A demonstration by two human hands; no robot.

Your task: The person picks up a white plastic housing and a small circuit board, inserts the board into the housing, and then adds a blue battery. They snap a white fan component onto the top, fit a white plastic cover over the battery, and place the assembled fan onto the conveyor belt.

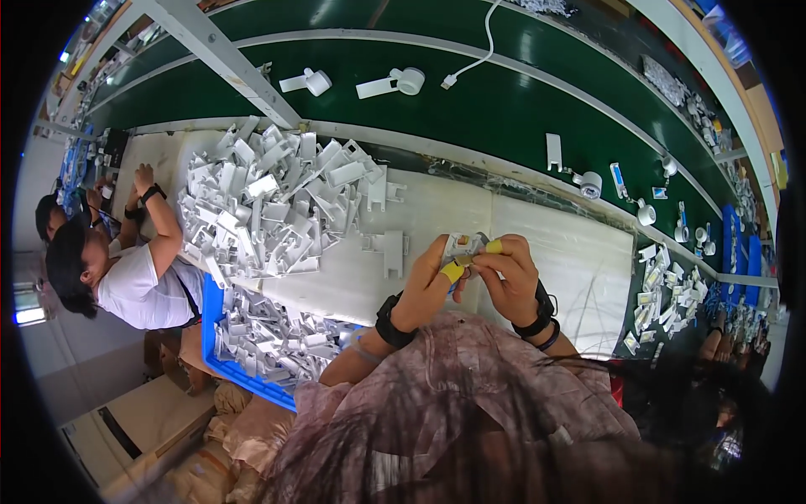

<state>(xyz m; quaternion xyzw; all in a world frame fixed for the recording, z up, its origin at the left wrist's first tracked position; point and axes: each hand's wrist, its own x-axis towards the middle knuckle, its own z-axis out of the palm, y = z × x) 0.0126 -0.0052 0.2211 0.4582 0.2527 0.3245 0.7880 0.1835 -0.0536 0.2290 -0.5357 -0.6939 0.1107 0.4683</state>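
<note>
Both hands meet over the table in front of my chest, wearing yellow finger covers. My left hand (426, 284) is closed around a small white plastic part (458, 244). The fingers of my right hand (514, 280) are pinched together against the near right side of that part; whether they hold a separate small piece is hidden. To the left, a few loose white plastic housings (393, 254) lie on the pale table covering. Beyond them rises a large pile of similar white housings (269, 189).
A blue bin (243, 380) full of white parts stands below the table's left edge. Past the table runs a green conveyor belt (470, 113) with white round-headed devices (409, 81) and a white cable (489, 46). More parts (667, 290) lie right. A co-worker (138, 273) sits left.
</note>
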